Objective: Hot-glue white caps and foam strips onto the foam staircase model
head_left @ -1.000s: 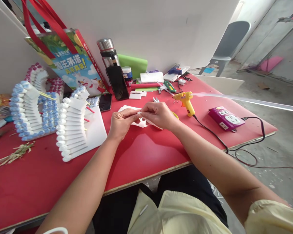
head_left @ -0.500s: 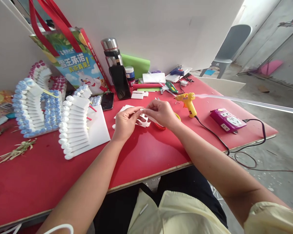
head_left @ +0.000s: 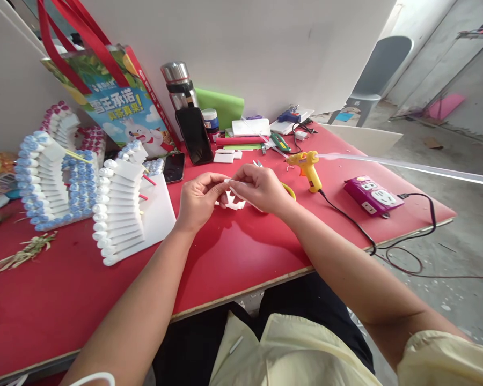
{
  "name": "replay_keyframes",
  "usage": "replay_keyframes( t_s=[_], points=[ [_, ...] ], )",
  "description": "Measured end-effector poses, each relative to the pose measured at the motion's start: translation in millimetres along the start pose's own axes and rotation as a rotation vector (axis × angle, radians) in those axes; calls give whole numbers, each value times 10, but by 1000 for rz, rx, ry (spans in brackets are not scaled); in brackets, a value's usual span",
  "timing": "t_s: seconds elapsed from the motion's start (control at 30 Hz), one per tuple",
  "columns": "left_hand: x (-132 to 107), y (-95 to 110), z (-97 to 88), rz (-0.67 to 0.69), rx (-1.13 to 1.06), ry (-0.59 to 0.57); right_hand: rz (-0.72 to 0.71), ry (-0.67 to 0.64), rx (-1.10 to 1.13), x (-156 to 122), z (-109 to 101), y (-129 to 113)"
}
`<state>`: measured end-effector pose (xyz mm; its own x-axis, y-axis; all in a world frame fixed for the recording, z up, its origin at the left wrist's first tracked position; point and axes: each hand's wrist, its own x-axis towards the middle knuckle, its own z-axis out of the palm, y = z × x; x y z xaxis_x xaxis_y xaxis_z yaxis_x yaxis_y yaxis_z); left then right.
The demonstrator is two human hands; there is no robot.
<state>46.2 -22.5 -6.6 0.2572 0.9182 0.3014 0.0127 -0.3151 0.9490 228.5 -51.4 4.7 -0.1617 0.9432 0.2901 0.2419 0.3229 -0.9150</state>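
Over the middle of the red table [head_left: 245, 252], my left hand [head_left: 199, 199] and my right hand [head_left: 260, 188] meet, fingertips pinched together on a small white piece [head_left: 227, 183]. Just beneath the hands lies a white cut-out sheet [head_left: 234, 202] with notched edges. Part of a yellow ring [head_left: 288, 189] shows behind my right hand. A yellow glue gun [head_left: 307, 167] stands a little to the right of my right hand, with a long clear glue stick [head_left: 406, 167] reaching out to the right.
A purple power strip [head_left: 371, 195] with black cable lies right. White fan-shaped models with blue and white caps [head_left: 121, 212] stand left, before a printed bag [head_left: 116, 104]. Flask [head_left: 180, 88], two phones [head_left: 193, 134], foam sheets and tools sit at the back. Grey chair [head_left: 380, 67] beyond.
Both hands stay pinched on the small white piece and shift only slightly. The view has swung a little to the side and back.
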Motion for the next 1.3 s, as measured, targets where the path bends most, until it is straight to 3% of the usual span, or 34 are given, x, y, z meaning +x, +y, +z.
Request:
replay_keyframes(
  t_s=[0.13, 0.27, 0.63, 0.83, 1.03, 1.13, 1.3],
  points=[
    [21, 10, -39, 61, 34, 19, 430, -319, 620, 93, -115, 3],
    [12, 13, -41, 24, 45, -46, 557, -427, 816, 124, -139, 56],
    [21, -11, -19, 16, 6, -34, 359, -289, 591, 62, -104, 41],
    [24, -36, 5, -5, -18, 9, 203, -58, 278, 77, -37, 100],
    [5, -47, 94, 11, -33, 90, -115, 266, -248, 13, 107, 61],
    [-1, -35, 85, 14, -45, 94, -202, 227, -267, -14, 112, 50],
    [1, 10, 5, -11, -64, -4, -197, 107, -224, -16, 13, 57]
  ],
)
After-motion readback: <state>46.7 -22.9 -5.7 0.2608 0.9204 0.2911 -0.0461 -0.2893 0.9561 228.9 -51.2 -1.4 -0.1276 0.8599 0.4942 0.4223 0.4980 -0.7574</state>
